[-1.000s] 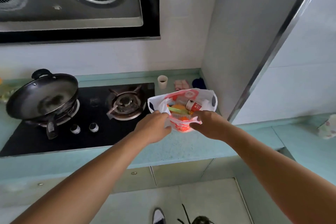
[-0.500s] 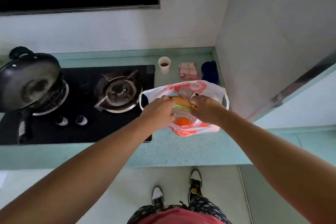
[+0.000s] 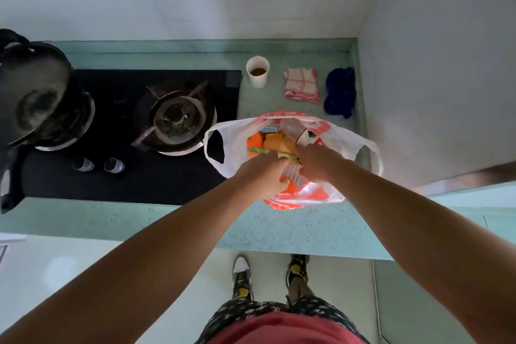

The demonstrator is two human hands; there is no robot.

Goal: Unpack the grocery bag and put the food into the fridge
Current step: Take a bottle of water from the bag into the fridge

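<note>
A white and red plastic grocery bag point(image 3: 329, 134) stands open on the green counter point(image 3: 293, 232), right of the stove. Inside it I see orange food items point(image 3: 268, 141), a green-wrapped pack point(image 3: 258, 150) and a clear bottle with a red label point(image 3: 300, 132). My left hand point(image 3: 265, 173) reaches into the bag's near side with its fingers curled on the contents. My right hand point(image 3: 317, 162) is in the bag beside it, fingers closed on the green-wrapped pack. What exactly the left hand grips is hidden.
A black gas stove point(image 3: 156, 131) lies left of the bag, with a dark wok point(image 3: 33, 98) on its left burner. Behind the bag stand a paper cup of brown liquid point(image 3: 257, 71), a pink checked cloth point(image 3: 301, 85) and a blue cloth point(image 3: 340, 92). A white wall point(image 3: 432, 64) rises at right.
The view has tilted further down, so my legs and shoes show. Both hands have gone from holding the bag's rim to reaching inside it.
</note>
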